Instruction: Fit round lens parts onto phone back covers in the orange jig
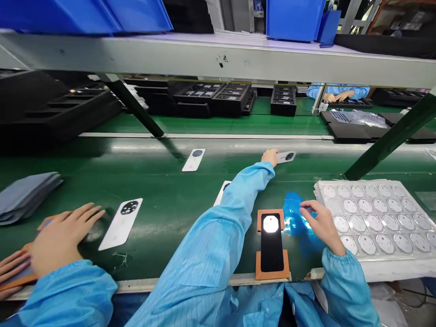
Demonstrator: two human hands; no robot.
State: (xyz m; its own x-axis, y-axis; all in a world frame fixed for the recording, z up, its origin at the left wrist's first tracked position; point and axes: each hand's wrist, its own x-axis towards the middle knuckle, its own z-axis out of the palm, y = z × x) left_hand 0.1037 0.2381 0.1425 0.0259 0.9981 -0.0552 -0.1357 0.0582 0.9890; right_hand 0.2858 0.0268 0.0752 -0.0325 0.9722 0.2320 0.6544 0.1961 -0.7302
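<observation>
My left hand [270,156] reaches far across the green belt, its fingers closed on the near end of a white phone back cover [285,157] with a dark round camera area. My right hand [321,223] hovers over a shiny blue film [296,213], fingers slightly curled and apart, holding nothing that I can see. Beside it, an orange fixture [272,275] holds a black phone-shaped panel [271,252] with a white disc [270,224] at its top. Another white back cover [221,193] is partly hidden by my left sleeve.
More white covers [193,160] lie on the green belt [163,204]. A clear tray [374,218] of round pieces stands at right. A co-worker's hands [61,236] are at left, near grey cloths [29,195]. Slanted posts [384,141] support the overhead shelf [190,56].
</observation>
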